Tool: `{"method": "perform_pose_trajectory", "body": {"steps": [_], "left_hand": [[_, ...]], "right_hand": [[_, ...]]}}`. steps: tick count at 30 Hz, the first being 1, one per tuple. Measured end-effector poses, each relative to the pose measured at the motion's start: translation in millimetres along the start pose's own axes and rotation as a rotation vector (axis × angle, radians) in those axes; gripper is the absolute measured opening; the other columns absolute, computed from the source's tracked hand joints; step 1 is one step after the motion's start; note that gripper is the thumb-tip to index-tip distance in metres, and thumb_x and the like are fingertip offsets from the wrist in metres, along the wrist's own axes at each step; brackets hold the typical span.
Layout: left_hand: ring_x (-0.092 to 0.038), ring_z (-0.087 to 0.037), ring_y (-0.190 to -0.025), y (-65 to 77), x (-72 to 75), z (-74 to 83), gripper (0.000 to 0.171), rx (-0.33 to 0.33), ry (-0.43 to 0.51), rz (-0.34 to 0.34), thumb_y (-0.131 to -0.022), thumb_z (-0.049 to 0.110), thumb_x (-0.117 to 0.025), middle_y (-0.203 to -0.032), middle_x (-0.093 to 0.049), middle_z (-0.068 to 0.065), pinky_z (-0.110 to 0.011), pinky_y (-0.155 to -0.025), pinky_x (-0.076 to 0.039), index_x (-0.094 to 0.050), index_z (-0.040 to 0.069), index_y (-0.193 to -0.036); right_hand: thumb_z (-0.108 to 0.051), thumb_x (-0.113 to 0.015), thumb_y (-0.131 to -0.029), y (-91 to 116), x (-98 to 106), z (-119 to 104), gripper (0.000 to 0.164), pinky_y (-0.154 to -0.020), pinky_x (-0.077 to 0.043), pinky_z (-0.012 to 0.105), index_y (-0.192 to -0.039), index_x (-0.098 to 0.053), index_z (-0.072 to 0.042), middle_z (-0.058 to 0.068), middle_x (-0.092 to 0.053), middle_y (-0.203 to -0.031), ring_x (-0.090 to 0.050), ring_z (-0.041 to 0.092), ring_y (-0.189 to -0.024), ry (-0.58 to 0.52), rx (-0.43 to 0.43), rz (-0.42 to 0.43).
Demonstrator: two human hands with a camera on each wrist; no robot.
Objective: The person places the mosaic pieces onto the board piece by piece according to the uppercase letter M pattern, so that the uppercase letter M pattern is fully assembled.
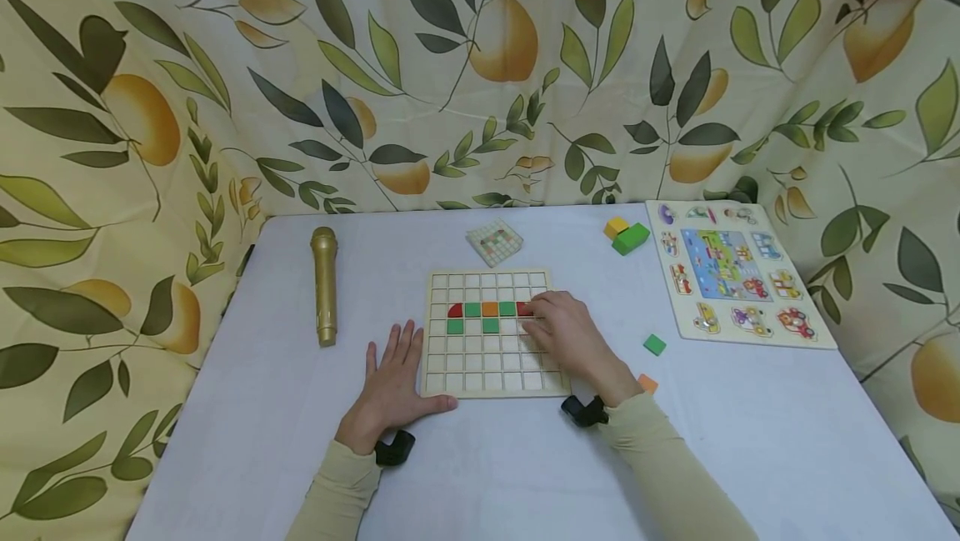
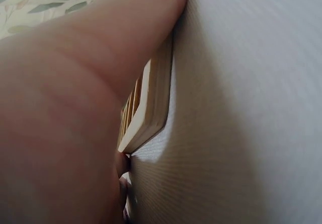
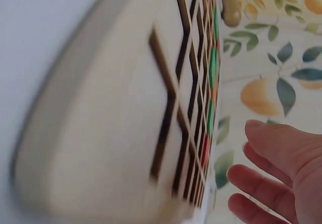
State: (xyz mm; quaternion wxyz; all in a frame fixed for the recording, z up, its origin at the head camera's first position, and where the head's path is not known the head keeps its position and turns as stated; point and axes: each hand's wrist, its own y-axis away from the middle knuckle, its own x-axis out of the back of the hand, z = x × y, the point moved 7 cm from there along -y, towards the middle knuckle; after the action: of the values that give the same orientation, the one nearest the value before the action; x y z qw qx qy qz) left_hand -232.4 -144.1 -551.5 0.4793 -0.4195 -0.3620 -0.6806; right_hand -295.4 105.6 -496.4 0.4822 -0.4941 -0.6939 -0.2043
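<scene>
at the middle of the white-covered counter (image 1: 495, 474), a wooden grid board (image 1: 481, 354), flat, with five tiles in a run along an upper row: rounded red tile (image 1: 454, 310) at the left end, then green tile (image 1: 472, 309), orange tile (image 1: 490, 308), second green tile (image 1: 507, 308), and end red tile (image 1: 522, 308) to the right; below that, two lower green tiles (image 1: 455, 327), under the first and third. left hand (image 1: 393, 378) with fingers spread straight, laid on the counter beside the board's left edge, thumb pointing along the near edge, grasping nothing. right hand (image 1: 576, 339) above the board's right side, fingertips close by the end red tile, and in the right wrist view with fingers loosely bent, apart and carrying nothing. likely trouble from here: knocking the end red tile askew or out of its cell, through a fingertip catching its edge. also possible: skewing the whole board by a sideways push, given a left hand merely lying alongside rather than gripping it. worth watching, too, the loose orange tile (image 1: 648, 383) just by the right sleeve (image 1: 667, 449), easily swept aside by a drag of that arm, and the loose green tile (image 1: 654, 344) beyond, within reach of the same bump. less exposed: the pattern card (image 1: 495, 242), behind the board.
</scene>
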Motion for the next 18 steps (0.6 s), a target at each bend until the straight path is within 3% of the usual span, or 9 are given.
{"method": "perform_pose_trajectory", "body": {"steps": [9, 18], "left_hand": [[0.002, -0.032, -0.147, 1.3, 0.9, 1.8, 0.123, -0.002, 0.011, 0.002, -0.071, 0.077, -0.065, -0.162, -0.006, -0.015, -0.062, -0.110, 0.004, -0.017, 0.003, -0.156], [0.001, -0.032, -0.147, 0.0, 1.4, 0.7, 0.124, 0.001, 0.006, 0.003, -0.070, 0.077, -0.066, -0.162, -0.006, -0.015, -0.062, -0.110, 0.003, -0.017, 0.002, -0.155]], "right_hand": [[-0.019, -0.070, -0.092, 20, 22, 37, 0.025, -0.098, -0.036, 0.053, -0.111, -0.070, -0.004, 0.012, -0.063, -0.117, -0.049, 0.033, -0.117, 0.021, -0.106, 0.022], [-0.017, -0.073, -0.089, 45, 43, 70, 0.028, -0.094, -0.035, 0.059, -0.112, -0.069, -0.002, 0.016, -0.061, -0.118, -0.046, 0.039, -0.117, 0.034, -0.155, 0.057]]}}
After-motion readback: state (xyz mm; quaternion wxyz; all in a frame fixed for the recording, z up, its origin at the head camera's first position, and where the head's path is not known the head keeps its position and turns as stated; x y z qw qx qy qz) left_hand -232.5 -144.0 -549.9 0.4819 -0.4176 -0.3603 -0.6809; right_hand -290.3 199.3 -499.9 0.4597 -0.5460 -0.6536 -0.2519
